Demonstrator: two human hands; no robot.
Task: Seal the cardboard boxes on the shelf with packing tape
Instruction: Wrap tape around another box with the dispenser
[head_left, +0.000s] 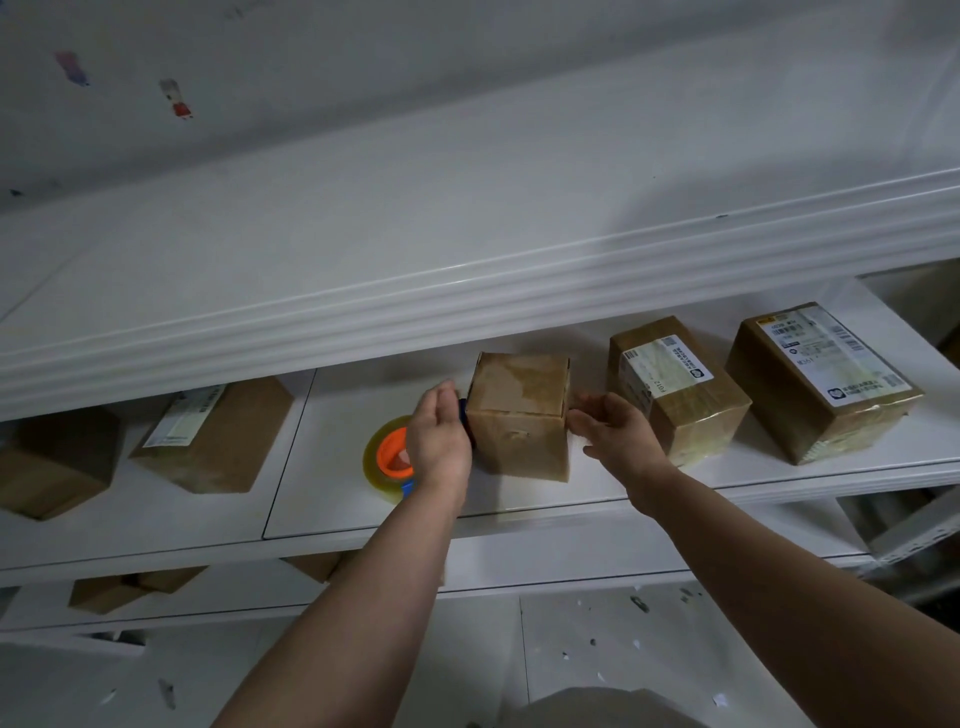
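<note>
On shelf (337, 493), left hand (439, 441) grips dispenser (387, 454), touching box (519, 415)

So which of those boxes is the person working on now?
The unlabelled middle box, between the left hand and right hand; the others stand to either side.

The upper shelf beam (467, 301) hangs low over the middle shelf (545, 500), so there is little room above the boxes and the way in is from the front. The small box (519, 415) stands in the middle. On its left side the tape dispenser (387, 457), gripped by the left hand (439, 441), fills the gap. On its right side the right hand (618, 431), fingers loose, takes the gap before the labelled box (675, 400). Bare shelf lies in front of the small box, and also between the tape dispenser and the left labelled box (213, 436).
</note>
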